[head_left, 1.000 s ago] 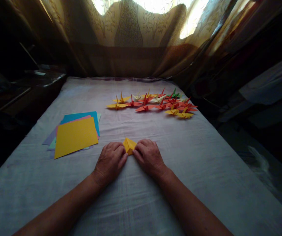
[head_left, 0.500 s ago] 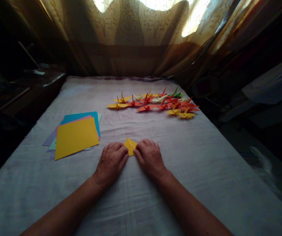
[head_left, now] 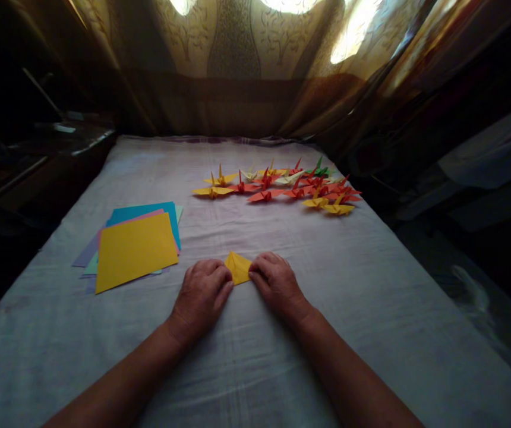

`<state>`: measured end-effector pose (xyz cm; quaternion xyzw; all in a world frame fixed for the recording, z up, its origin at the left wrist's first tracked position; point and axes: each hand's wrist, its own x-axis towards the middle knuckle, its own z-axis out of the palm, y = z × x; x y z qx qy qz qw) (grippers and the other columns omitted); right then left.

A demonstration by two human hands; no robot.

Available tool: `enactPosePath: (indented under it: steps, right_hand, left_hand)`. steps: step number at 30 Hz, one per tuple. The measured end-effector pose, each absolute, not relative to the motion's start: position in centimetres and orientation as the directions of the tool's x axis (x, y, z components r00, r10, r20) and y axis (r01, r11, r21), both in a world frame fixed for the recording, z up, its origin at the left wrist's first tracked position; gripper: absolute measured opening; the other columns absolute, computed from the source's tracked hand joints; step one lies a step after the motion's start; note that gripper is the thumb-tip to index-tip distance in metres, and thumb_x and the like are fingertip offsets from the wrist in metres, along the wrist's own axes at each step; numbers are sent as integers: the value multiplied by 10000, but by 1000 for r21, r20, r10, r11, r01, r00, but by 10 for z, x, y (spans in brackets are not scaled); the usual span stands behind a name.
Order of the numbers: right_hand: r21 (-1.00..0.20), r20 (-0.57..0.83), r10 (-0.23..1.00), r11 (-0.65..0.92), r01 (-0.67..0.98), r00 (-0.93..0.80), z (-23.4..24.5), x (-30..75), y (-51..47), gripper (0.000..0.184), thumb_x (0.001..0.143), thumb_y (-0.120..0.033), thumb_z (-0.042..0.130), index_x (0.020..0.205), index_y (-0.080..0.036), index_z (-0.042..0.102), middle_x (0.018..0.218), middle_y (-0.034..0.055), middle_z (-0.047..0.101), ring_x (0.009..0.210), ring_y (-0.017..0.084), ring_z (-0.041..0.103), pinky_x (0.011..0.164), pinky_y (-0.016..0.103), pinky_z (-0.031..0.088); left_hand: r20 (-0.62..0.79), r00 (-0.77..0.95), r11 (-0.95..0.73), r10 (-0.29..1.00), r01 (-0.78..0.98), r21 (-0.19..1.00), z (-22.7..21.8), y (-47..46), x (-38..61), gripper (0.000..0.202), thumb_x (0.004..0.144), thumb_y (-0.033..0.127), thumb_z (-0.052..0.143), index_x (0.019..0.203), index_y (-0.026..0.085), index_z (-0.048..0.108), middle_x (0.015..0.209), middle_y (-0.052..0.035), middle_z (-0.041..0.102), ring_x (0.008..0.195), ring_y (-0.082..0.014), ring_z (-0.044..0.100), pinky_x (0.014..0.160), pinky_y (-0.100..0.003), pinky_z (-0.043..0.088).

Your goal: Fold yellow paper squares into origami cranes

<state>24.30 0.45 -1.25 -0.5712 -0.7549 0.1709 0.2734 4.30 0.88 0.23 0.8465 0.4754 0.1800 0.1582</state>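
Observation:
A small piece of folded yellow origami paper (head_left: 238,268) lies on the cloth between my two hands, its pointed tip facing away from me and creases showing on top. My left hand (head_left: 205,291) is closed, with thumb and fingers pinching the paper's left edge. On the opposite side, my right hand (head_left: 277,282) pinches the right corner between thumb and curled fingers. The fingertips cover both side corners of the paper.
Left of my hands sits a stack of coloured paper sheets (head_left: 137,249), yellow on top. Several folded paper cranes (head_left: 265,195) in red, yellow, white and green stand farther back on the cloth-covered surface (head_left: 220,368). A curtain (head_left: 233,101) hangs behind.
My right hand has shifted slightly to the right, so more of the folded yellow paper shows. The left hand keeps its hold at the left edge.

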Motion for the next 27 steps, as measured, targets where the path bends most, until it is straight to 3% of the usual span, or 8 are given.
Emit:
enactPosePath:
  steps: [12,18,27]
  right_hand:
    - [-480,307,928,341,808,-209,-17,241,1,68,887,-181,592,844,-215,632,898,41,636,880,198,563,810,320,402]
    - [-443,324,935,282,851,-140,-16,239,-2,240,849,-176,604,1083,-214,645,1206,101,635,1107,255,549,932,400,404]
    - [-545,320,941,279,791,-111,-17,242,-1,148,848,-180,600,974,-212,669,1176,89,666,1129,240,567,951,401,395]
  left_hand:
    - [161,508,-506,846,670,542,1,14,33,87,868,188,525,878,219,606,1015,-59,668,986,-243,586,898,-418,448]
    - [247,497,-541,832,627,560,-3,14,28,131,851,210,525,951,223,610,995,-70,692,964,-245,625,880,-414,498]
    - [283,519,-588,807,651,480,-3,10,30,191,934,257,510,1021,217,676,1043,-80,695,979,-239,629,885,-412,492]
